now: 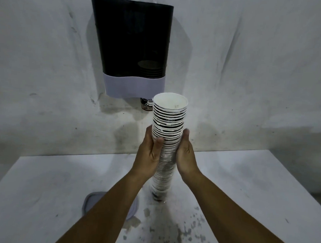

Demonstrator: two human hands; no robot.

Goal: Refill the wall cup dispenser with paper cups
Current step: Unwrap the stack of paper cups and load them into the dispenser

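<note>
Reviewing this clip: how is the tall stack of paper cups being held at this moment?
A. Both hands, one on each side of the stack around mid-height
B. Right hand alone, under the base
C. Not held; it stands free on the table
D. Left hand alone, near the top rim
A: the left hand and right hand clasp the stack of paper cups from opposite sides around mid-height, below the wall cup dispenser.

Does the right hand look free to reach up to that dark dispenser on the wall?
Probably not yet. The right hand and the left hand both clasp the tall stack of paper cups. Nothing stands between the hands and the wall cup dispenser, which hangs above them.
</note>
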